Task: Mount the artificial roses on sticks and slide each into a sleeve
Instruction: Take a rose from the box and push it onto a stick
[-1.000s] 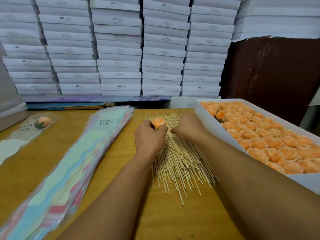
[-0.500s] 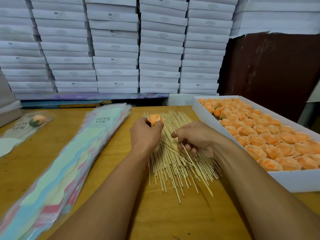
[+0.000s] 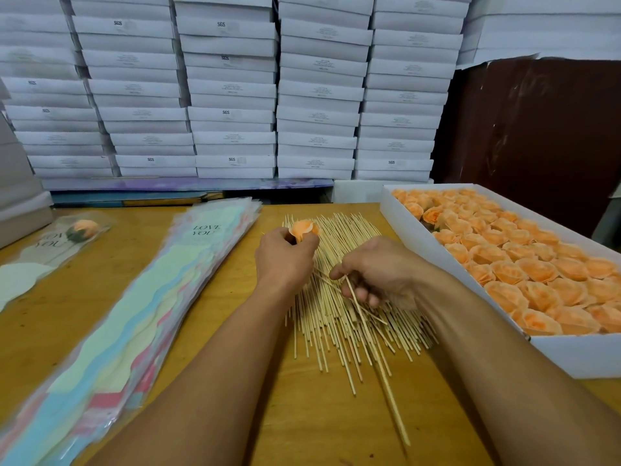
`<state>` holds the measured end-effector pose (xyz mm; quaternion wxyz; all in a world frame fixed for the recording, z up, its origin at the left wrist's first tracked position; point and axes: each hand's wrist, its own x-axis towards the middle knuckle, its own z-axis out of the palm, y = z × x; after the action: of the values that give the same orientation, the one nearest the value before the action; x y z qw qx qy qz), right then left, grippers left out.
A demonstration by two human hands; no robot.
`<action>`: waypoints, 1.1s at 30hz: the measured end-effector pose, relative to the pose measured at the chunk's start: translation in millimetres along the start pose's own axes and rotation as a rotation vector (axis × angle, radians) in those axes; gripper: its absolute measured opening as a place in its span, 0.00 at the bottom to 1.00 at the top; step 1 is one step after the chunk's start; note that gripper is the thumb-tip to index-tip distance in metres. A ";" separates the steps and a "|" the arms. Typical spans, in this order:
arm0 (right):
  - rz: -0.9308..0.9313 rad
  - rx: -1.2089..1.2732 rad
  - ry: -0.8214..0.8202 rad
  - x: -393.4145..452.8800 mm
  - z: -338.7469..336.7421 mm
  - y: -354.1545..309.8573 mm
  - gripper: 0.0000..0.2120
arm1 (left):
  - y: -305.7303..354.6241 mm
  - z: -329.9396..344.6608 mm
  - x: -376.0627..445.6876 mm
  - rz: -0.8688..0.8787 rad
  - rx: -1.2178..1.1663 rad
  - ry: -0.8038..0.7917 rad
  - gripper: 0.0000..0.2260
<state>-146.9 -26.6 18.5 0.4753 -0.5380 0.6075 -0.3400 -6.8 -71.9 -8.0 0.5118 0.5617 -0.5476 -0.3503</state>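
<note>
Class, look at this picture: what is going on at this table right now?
A person is putting paper roses on sticks. The left hand holds one orange rose above the pile of sticks. The right hand pinches a single stick picked from the pile, not yet pushed into the rose. A box of roses sits to the right, a stack of sleeves to the left, and one finished rose in a sleeve lies far left.
</note>
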 end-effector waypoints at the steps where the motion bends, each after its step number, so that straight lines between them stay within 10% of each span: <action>1: -0.009 -0.007 -0.015 -0.7 -0.1 -0.1 0.07 | 0.0 -0.5 0.1 -0.007 -0.009 0.001 0.07; 33: -0.176 -0.019 -0.243 -16.5 2.5 -6.7 0.11 | 9.9 -15.1 7.5 -0.509 -0.931 -0.264 0.14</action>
<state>-142.8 -11.5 27.4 0.5087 -0.6307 0.4992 -0.3070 6.3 -75.2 6.2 0.5324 0.3418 -0.2409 -0.7360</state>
